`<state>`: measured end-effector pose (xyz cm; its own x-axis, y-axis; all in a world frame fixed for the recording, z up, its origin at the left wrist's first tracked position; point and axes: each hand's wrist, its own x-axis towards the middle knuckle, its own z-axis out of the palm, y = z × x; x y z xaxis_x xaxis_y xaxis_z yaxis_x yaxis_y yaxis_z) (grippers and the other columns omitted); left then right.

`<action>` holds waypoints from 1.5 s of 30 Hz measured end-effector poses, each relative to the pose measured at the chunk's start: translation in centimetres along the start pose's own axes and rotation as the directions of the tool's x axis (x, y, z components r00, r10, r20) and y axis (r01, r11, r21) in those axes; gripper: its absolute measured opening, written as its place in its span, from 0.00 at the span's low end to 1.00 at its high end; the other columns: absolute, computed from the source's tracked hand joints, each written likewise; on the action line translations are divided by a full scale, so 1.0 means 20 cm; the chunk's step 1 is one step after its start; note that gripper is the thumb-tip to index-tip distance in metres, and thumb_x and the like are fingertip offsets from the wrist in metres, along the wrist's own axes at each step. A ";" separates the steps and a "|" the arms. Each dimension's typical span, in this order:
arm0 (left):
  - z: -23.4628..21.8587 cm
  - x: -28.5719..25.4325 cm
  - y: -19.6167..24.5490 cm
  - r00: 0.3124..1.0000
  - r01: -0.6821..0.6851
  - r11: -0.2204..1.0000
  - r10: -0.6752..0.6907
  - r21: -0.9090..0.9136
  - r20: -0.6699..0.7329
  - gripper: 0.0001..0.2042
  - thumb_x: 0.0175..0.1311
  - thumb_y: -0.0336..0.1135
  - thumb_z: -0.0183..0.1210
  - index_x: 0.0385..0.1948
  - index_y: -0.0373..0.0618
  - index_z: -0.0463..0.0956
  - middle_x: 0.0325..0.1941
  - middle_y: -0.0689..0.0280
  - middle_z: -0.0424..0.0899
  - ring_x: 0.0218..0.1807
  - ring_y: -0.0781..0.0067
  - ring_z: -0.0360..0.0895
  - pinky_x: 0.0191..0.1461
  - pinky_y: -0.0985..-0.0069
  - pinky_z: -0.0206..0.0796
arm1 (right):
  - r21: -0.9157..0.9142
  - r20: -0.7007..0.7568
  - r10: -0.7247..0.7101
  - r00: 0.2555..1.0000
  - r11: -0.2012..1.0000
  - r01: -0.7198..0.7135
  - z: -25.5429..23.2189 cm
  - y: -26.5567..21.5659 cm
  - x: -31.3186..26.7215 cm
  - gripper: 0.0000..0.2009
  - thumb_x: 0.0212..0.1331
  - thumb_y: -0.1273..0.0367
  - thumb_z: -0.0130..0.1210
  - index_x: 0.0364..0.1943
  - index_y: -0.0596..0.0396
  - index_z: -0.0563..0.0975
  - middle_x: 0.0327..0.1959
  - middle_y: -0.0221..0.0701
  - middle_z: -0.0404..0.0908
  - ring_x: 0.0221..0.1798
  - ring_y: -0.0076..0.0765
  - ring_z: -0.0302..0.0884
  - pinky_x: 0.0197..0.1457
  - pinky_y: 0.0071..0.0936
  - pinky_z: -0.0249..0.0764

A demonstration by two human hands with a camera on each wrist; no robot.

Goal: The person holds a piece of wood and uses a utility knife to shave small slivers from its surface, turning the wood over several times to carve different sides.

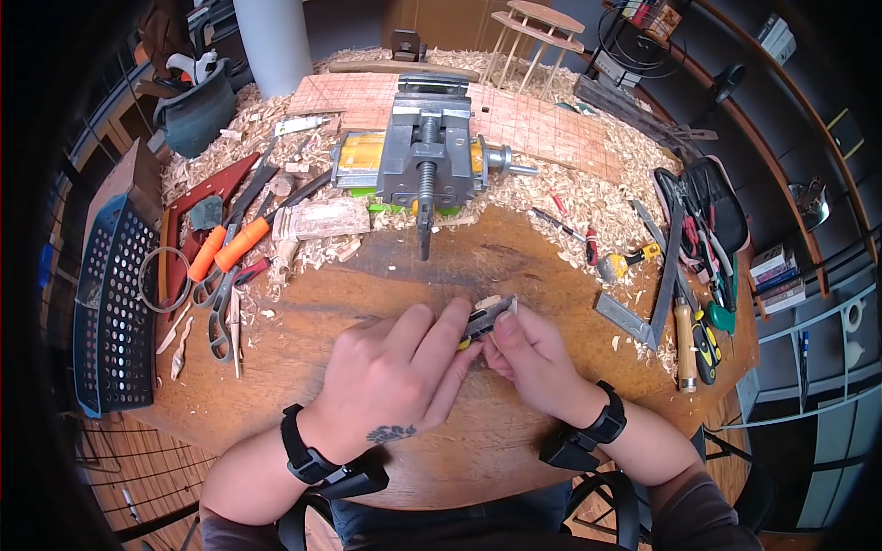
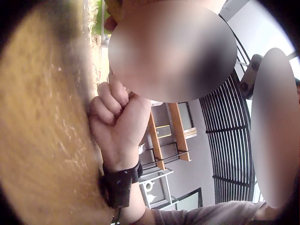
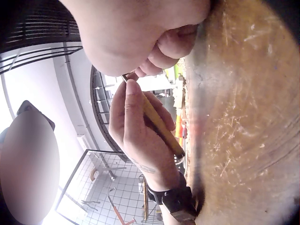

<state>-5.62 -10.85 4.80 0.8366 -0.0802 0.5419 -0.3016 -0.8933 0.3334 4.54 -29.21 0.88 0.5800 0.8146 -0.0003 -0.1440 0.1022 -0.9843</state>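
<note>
My left hand (image 1: 390, 363) grips a yellow and black utility knife (image 1: 477, 325), held low over the workbench (image 1: 441, 450). In the right wrist view the left thumb lies along the yellow knife handle (image 3: 157, 123). My right hand (image 1: 537, 358) pinches the grey metal end of the knife between thumb and curled fingers, close to the left fingertips. A small pale piece of wood (image 1: 488, 301) shows just beyond that end, partly hidden. In the left wrist view the right hand (image 2: 112, 122) has its fingers curled in; the left hand is blurred out there.
A metal vise (image 1: 427, 151) stands ahead amid wood shavings. Orange-handled tools (image 1: 241, 243), scissors (image 1: 219, 335) and a perforated basket (image 1: 115, 312) lie left. To the right are a metal square (image 1: 629, 317), a wooden-handled tool (image 1: 684, 349) and an open tool case (image 1: 707, 207).
</note>
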 end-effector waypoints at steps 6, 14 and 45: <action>-0.01 0.00 0.01 1.000 0.014 1.000 -0.014 -0.005 -0.027 0.19 0.59 0.32 0.69 0.52 0.36 0.81 0.29 0.59 0.79 0.23 0.57 0.79 0.28 0.67 0.72 | -0.166 -0.091 -0.038 0.995 0.986 0.022 0.04 -0.05 0.01 0.28 0.78 0.42 0.43 0.31 0.53 0.71 0.22 0.20 0.65 0.23 0.17 0.57 0.26 0.18 0.55; 0.00 0.00 -0.01 1.000 0.000 1.000 0.001 -0.008 0.022 0.19 0.59 0.33 0.69 0.52 0.35 0.81 0.29 0.60 0.79 0.24 0.58 0.80 0.28 0.67 0.72 | 0.038 0.039 0.106 0.994 0.993 -0.108 -0.02 0.02 -0.01 0.23 0.83 0.50 0.40 0.56 0.55 0.74 0.36 0.21 0.71 0.36 0.13 0.63 0.35 0.16 0.62; -0.01 0.00 0.00 1.000 -0.007 1.000 0.007 -0.005 0.005 0.20 0.59 0.32 0.69 0.52 0.36 0.81 0.29 0.60 0.78 0.24 0.59 0.79 0.28 0.67 0.72 | -0.135 -0.006 0.016 1.000 0.991 -0.017 -0.02 -0.02 0.01 0.25 0.79 0.45 0.44 0.41 0.55 0.73 0.26 0.22 0.71 0.26 0.13 0.60 0.27 0.15 0.57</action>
<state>-5.67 -10.74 4.90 0.8368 -0.0892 0.5402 -0.3100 -0.8905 0.3332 5.04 -29.39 1.30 0.5825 0.8126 -0.0176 -0.0442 0.0100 -0.9990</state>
